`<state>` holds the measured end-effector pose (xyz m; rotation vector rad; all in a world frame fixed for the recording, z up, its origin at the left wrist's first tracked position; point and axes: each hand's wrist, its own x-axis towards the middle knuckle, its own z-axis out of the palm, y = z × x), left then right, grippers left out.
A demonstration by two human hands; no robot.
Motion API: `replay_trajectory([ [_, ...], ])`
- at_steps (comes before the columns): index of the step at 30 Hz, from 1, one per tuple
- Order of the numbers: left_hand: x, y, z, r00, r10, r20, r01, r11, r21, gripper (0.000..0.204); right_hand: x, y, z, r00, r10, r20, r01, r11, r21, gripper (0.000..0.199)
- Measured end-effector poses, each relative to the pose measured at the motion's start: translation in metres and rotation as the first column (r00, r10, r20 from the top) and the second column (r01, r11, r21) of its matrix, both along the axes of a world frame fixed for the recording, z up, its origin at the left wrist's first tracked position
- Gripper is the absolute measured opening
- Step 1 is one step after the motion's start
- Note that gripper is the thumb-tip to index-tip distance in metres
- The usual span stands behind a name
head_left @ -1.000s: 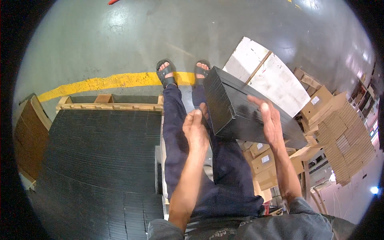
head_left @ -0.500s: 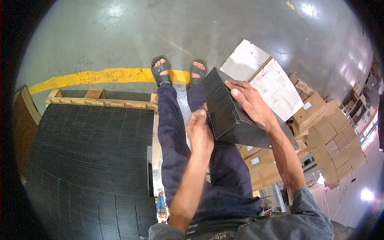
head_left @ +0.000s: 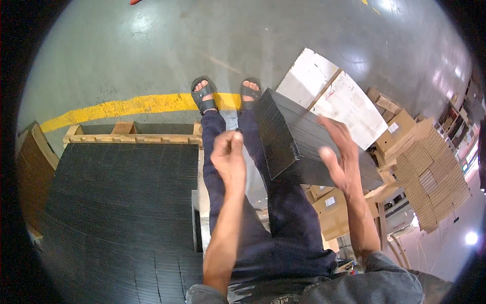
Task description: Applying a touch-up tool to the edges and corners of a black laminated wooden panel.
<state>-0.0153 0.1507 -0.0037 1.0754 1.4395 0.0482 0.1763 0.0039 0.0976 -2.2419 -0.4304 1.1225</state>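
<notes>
A long black block [head_left: 283, 147], which looks like a stack of thin black strips, rests in front of my right thigh. Over its right side hovers my right hand [head_left: 344, 157], blurred, thumb and fingers spread with nothing between them. My left hand [head_left: 229, 157] is closed in a pinch above my left leg, to the left of the block and apart from it. A small dark bit shows at its fingertips, too little to name. Further left, rows of similar black strips [head_left: 126, 202] lie packed on a wooden pallet [head_left: 131, 138].
White boards [head_left: 349, 106] lie on the floor beyond the block. Cardboard boxes [head_left: 329, 207] and a perforated tan panel stack [head_left: 430, 177] stand at the right. A yellow floor line [head_left: 136, 105] runs past my sandals. A brown board [head_left: 38, 172] stands at the far left.
My left hand has moved away from the block's edge, to the left and slightly up. My right hand has let go of the block's top and shifted right.
</notes>
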Motion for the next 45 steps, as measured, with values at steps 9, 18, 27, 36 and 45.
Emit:
replay_trajectory([
  [9,0.068,0.021,-0.028,0.795,-0.593,0.132,0.558,0.798,0.227,0.016,-0.059,-0.055,-0.011,0.901,0.168,0.399,-0.104,0.979,-0.178,0.059],
  [18,0.079,0.013,-0.038,0.691,-0.685,0.230,0.616,0.725,0.307,0.015,-0.066,-0.046,-0.022,0.840,0.128,0.528,-0.062,0.988,-0.140,0.055],
  [27,0.091,0.027,-0.016,0.728,-0.654,0.204,0.621,0.756,0.208,0.016,-0.062,-0.043,-0.020,0.800,0.161,0.579,-0.076,0.983,-0.168,0.055],
  [36,0.081,0.020,0.044,0.616,-0.666,0.420,0.642,0.734,0.223,0.016,-0.062,-0.047,-0.023,0.787,0.158,0.596,-0.065,0.983,-0.175,0.056],
  [45,0.108,0.053,-0.040,0.522,-0.840,0.151,0.805,0.543,0.238,0.017,-0.064,-0.041,-0.025,0.791,0.150,0.593,-0.064,0.985,-0.163,0.057],
])
